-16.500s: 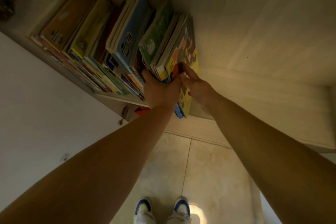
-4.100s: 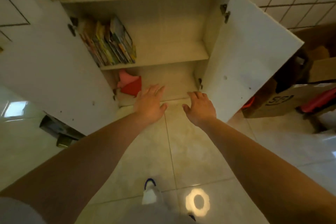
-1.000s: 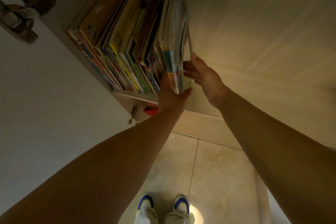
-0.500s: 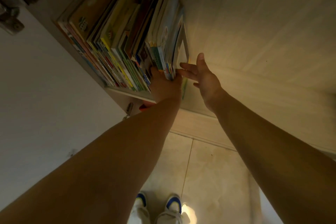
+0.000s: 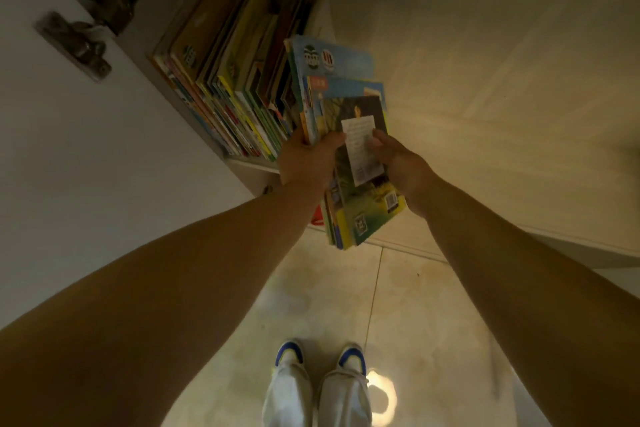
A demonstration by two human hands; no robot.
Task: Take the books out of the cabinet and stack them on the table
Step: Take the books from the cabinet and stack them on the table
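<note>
A bundle of thin picture books [image 5: 349, 90] is half out of the cabinet, tilted over the shelf's front edge. My left hand [image 5: 306, 159] grips the bundle's left side, thumb across the front cover. My right hand [image 5: 398, 163] holds its right side, fingers on the dark cover with a white text panel. A row of several more books [image 5: 228, 80] stands upright on the wooden shelf [image 5: 485, 135], to the left of the bundle. The table is out of view.
The white cabinet door [image 5: 86, 149] stands open on the left, with two metal hinges [image 5: 93, 10] near its top. A red object [image 5: 317, 217] shows on the lower shelf behind the bundle. Beige floor tiles [image 5: 415, 315] and my white shoes [image 5: 315, 388] lie below.
Half a second ago my hands were at the rightmost books in the row. Both now hold a bundle, which has come forward out of the row and past the shelf edge.
</note>
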